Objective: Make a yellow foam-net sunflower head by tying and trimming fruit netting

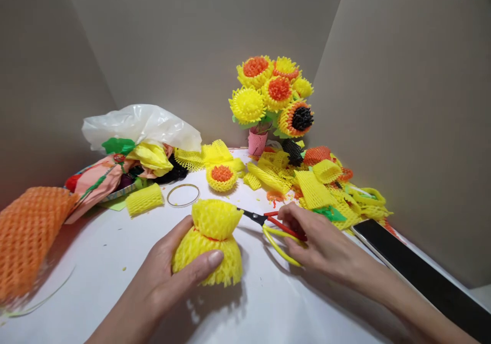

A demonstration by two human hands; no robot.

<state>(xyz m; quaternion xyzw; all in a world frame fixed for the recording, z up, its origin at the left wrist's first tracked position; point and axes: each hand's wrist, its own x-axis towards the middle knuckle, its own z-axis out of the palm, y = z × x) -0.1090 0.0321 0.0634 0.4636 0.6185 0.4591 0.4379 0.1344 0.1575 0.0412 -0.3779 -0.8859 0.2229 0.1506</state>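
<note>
My left hand grips a yellow foam-net bundle tied at its waist, standing on the white table. Thumb lies across its lower front. My right hand rests on a pair of scissors with red and yellow handles, fingers curled over the handles. The black blades point left toward the bundle, almost touching its top right.
A pot of yellow and orange foam flowers stands at the back. Loose yellow and orange net pieces lie right. A small finished flower, a ring, a plastic bag, an orange net and a dark phone surround.
</note>
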